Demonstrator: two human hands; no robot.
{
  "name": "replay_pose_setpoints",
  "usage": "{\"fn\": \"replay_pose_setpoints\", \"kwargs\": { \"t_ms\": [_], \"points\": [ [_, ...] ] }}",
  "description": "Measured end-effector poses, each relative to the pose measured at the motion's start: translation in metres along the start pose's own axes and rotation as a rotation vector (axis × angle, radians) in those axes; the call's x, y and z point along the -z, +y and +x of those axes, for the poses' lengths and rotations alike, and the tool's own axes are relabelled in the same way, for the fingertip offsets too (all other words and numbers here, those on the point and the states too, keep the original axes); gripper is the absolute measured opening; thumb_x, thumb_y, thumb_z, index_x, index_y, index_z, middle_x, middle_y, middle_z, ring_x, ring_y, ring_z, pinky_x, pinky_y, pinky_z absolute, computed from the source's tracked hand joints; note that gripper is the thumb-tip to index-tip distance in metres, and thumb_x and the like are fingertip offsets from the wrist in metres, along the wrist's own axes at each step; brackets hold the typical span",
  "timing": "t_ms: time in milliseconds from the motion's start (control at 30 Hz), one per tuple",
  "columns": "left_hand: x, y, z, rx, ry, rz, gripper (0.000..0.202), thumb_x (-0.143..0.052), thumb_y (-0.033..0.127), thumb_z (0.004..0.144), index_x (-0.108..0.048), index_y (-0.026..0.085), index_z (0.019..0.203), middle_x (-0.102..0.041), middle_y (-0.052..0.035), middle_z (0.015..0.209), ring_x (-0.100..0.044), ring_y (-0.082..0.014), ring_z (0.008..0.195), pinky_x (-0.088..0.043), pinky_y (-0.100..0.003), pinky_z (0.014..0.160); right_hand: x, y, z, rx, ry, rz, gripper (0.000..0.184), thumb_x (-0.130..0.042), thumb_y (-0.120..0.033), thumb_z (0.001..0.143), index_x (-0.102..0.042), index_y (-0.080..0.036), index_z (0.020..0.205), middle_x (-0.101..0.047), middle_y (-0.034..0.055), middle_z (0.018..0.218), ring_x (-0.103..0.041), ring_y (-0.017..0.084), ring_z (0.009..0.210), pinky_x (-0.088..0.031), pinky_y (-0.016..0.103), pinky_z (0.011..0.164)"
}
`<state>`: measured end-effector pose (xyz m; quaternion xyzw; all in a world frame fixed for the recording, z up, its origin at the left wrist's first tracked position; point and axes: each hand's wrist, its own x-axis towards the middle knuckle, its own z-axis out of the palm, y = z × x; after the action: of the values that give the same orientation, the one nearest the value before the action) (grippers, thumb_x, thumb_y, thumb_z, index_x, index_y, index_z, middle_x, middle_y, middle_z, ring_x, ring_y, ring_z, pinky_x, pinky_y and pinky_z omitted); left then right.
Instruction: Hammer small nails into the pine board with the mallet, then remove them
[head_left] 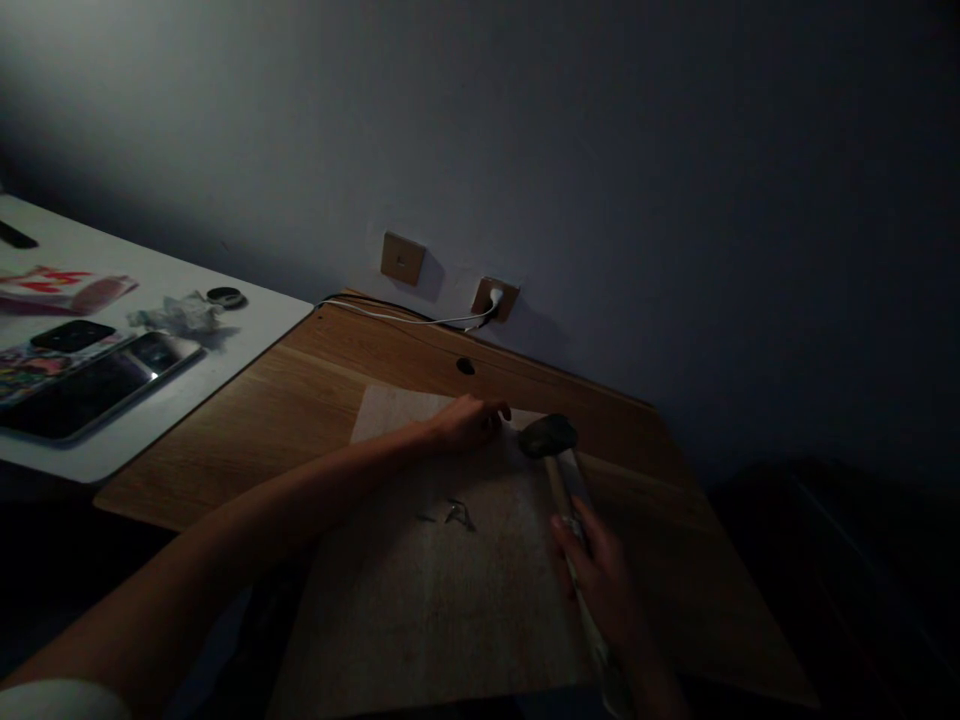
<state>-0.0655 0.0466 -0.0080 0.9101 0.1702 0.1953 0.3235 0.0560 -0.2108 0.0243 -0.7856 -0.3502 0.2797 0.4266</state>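
Observation:
A pale wooden board (442,620) lies on the desk. My right hand (592,560) is wrapped round the wooden handle of a hammer (549,437), whose dark head is over the board's far right part. My left hand (471,422) rests by the far edge of the board, just left of the hammer head. Its fingers are curled together, and whatever is between them is too dark and small to make out. Several small metal nails (457,514) lie in a loose cluster on the board, nearer to me than my left hand.
The brown wooden desk (300,390) has a cable hole (466,366) and stands against the wall. A plug sits in a wall socket (495,298), with cables (390,312) along the desk's back. A white table (262,305) at left holds a phone (97,385) and crumpled plastic (184,315).

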Motion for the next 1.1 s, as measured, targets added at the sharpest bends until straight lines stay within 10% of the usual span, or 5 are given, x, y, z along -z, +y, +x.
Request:
{"fn": "replay_pose_setpoints", "kwargs": {
  "t_ms": [700,933,1100],
  "points": [
    [0.009,0.004,-0.004,0.039,-0.018,-0.012,0.047,-0.068,0.010,0.082,-0.061,0.015,0.128,-0.077,-0.0066,0.106,-0.072,-0.0183,0.088,-0.049,-0.024,0.072,-0.013,-0.006,0.000,-0.018,-0.112,-0.085,0.073,-0.055,-0.060,0.091,-0.055,-0.012,0.146,-0.051,-0.0068,0.059,-0.045,0.012,0.041,-0.036,0.023,0.038],
    [0.061,0.033,-0.043,-0.096,-0.568,0.059,0.016,-0.075,0.017,0.079,-0.070,0.018,0.095,-0.073,-0.0012,0.092,-0.064,-0.0143,0.078,-0.044,-0.022,0.068,0.006,0.022,-0.027,-0.126,-0.059,-0.091,0.078,-0.062,-0.067,0.085,-0.059,-0.019,0.147,-0.059,-0.0021,0.064,-0.053,0.017,0.048,-0.042,0.028,0.045],
    [0.065,0.052,-0.058,-0.100,-0.638,0.199,0.017,-0.082,0.028,0.077,-0.072,0.017,0.085,-0.071,-0.0047,0.096,-0.059,-0.0154,0.077,-0.041,-0.024,0.065,0.002,0.026,-0.031,-0.144,-0.054,-0.077,0.078,-0.057,-0.068,0.088,-0.055,-0.019,0.148,-0.053,-0.0054,0.061,-0.049,0.015,0.044,-0.038,0.025,0.041]
  ]
}}
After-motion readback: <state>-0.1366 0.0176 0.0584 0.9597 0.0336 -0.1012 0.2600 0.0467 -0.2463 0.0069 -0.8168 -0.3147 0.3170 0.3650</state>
